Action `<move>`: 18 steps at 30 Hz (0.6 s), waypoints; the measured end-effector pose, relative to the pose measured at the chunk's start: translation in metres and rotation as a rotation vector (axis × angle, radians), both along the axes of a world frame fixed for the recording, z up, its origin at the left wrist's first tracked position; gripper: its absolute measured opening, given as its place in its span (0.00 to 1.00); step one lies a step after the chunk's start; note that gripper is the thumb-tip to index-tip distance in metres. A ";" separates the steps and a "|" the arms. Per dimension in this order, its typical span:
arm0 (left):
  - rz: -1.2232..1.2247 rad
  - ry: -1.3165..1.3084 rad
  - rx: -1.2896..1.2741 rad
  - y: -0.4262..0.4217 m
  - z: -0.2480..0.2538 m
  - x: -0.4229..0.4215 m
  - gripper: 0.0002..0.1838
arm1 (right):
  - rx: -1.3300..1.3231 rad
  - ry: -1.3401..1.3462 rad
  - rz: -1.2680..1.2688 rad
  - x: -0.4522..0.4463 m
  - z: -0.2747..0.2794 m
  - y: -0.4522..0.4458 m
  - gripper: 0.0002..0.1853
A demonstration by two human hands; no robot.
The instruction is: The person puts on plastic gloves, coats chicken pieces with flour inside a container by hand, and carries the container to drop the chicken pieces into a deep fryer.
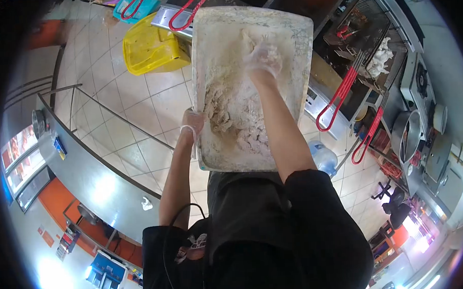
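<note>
A large pale tub (201, 31) in front of me holds floury coating (248, 116), loose and powdery, with coarse clumps along the left side. My left hand (192, 121), in a clear glove, grips the tub's left rim. Inside the tub, toward its far end, my right hand (264, 60) reaches into the flour. Its glove is coated white, and the blurred fingers blend with the powder, so whether they hold anything is hidden. A small pointed floury lump (248, 40) lies beside that hand.
A yellow bin (149, 45) stands on the tiled floor at left. Long red-handled tools (342, 92) hang over equipment at right. A steel counter (97, 164) curves along the left. Right of the tub are a blue water bottle (324, 159) and a large pot (407, 136).
</note>
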State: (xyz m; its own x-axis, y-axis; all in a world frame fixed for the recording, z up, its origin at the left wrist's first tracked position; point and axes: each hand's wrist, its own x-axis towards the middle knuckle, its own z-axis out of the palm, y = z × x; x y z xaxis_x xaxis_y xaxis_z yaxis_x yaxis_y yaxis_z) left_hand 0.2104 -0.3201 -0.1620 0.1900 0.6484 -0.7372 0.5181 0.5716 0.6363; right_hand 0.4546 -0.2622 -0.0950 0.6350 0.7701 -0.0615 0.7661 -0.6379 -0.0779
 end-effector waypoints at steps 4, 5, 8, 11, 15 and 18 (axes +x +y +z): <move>-0.141 0.009 0.108 -0.006 -0.074 -0.020 0.14 | 0.386 -0.155 0.280 0.031 -0.042 -0.009 0.25; -0.207 -0.001 0.130 -0.011 -0.084 -0.023 0.15 | 0.091 -0.078 0.185 0.033 -0.020 -0.005 0.23; -0.317 0.016 0.244 -0.009 -0.064 -0.018 0.14 | -0.134 0.079 -0.008 0.048 0.018 0.008 0.23; -0.245 0.047 0.277 -0.005 -0.030 -0.007 0.13 | 0.182 0.333 -0.104 0.062 0.036 0.005 0.25; -0.055 -0.061 0.027 0.001 0.005 0.003 0.09 | 0.218 0.069 -0.055 0.053 0.034 -0.019 0.30; -0.233 0.044 0.184 0.003 0.011 0.007 0.10 | 0.018 0.121 -0.175 0.011 0.025 -0.052 0.41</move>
